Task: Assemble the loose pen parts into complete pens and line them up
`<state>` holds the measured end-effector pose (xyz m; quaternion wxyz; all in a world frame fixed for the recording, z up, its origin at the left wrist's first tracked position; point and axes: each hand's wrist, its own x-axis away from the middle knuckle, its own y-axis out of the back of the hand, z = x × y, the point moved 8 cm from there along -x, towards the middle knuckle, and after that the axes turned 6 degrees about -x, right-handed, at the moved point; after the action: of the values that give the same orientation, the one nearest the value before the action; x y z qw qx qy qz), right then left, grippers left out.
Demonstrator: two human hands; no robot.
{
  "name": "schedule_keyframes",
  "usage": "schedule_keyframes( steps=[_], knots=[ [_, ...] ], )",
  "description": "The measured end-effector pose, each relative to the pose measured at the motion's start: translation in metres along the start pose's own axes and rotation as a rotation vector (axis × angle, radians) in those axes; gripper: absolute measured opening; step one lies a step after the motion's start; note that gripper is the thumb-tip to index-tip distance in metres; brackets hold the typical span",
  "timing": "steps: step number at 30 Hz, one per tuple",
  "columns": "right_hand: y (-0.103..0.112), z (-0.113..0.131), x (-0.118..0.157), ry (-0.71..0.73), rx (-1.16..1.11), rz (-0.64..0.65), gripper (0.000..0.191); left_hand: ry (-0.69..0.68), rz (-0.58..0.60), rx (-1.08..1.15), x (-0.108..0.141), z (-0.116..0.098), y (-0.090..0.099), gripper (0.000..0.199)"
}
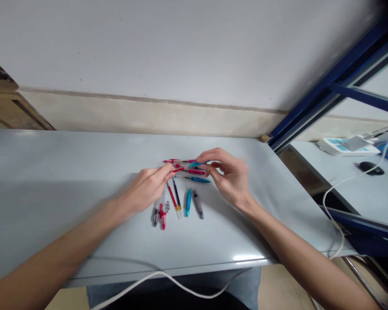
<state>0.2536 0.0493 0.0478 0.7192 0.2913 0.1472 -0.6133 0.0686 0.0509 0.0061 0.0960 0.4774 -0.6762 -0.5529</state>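
Note:
My left hand pinches a thin red piece above the pens. In the fingers of my right hand is a light blue pen part, close to the red piece's tip. Beneath both hands lie pink pens and a blue pen. Nearer the front edge are a red refill, a black refill, a turquoise pen barrel and a grey barrel. Clear caps with red and black parts rest below my left hand.
The pens lie on a grey-white table against a wall. A white cable runs down the right side and across the front. Behind a blue frame on the right are a power strip and a black mouse.

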Motion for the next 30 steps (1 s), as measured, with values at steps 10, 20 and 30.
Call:
schedule_keyframes(
  steps=[10,20,30],
  knots=[
    [0.002,-0.002,-0.002,-0.014,-0.128,-0.001,0.011,0.033,0.039,0.02,0.002,0.004,-0.003,0.018],
    [-0.004,-0.008,-0.002,-0.092,-0.085,0.037,0.01,-0.007,-0.018,0.02,0.0,-0.002,0.003,0.02],
    [-0.037,-0.012,0.013,-0.097,0.006,0.194,0.013,-0.12,-0.029,-0.032,-0.003,-0.028,0.001,0.046]
  ],
)
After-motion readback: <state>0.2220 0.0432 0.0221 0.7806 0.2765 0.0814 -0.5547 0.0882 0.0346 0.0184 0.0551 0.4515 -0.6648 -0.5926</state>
